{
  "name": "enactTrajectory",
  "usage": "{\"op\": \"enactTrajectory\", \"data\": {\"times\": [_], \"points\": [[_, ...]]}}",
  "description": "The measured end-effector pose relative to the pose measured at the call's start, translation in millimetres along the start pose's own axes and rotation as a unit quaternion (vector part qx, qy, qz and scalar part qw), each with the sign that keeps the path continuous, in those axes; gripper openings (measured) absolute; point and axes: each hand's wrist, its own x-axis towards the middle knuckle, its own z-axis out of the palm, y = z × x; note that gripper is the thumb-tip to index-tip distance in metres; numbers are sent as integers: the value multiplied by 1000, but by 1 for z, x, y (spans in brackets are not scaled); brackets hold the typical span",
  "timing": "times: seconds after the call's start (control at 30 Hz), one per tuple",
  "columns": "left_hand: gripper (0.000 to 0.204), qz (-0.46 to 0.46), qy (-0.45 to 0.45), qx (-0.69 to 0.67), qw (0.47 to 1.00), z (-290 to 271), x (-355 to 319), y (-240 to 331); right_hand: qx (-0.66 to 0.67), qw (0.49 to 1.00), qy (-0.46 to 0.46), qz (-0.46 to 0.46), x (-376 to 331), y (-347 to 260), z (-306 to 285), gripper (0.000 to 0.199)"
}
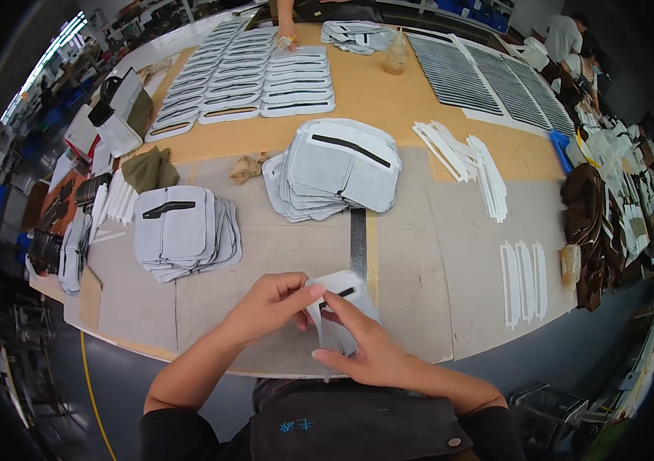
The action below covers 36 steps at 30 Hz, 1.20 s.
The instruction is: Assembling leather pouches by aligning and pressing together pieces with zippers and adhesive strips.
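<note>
Worktable: both hands, left hand, right hand, clamped on pale grey fabric piece, dark slit.

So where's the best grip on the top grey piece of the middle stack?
Probably the near right corner of the top piece, coming from the person's side: it overhangs the fanned stack there, so fingers could slip under without touching the black slit.

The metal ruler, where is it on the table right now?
In the head view the metal ruler lies upright at centre, between the grey fabric stack and the held fabric piece.
</note>
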Motion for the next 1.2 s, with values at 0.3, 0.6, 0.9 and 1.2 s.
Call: {"op": "enactTrajectory", "data": {"times": [0.3, 0.6, 0.9, 1.2], "points": [[17, 365, 155, 242, 886, 31, -15, 8, 614, 741, 65, 263, 17, 11, -20, 38], [57, 282, 104, 593, 747, 24, 28, -108, 233, 910, 76, 333, -3, 93, -17, 40], [65, 258, 99, 594, 756, 23, 26, -106, 167, 945, 135, 248, 16, 89, -16, 45], [64, 261, 109, 602, 747, 25, 24, -109, 86, 964, 148, 205, 8, 97, -15, 45]]}}
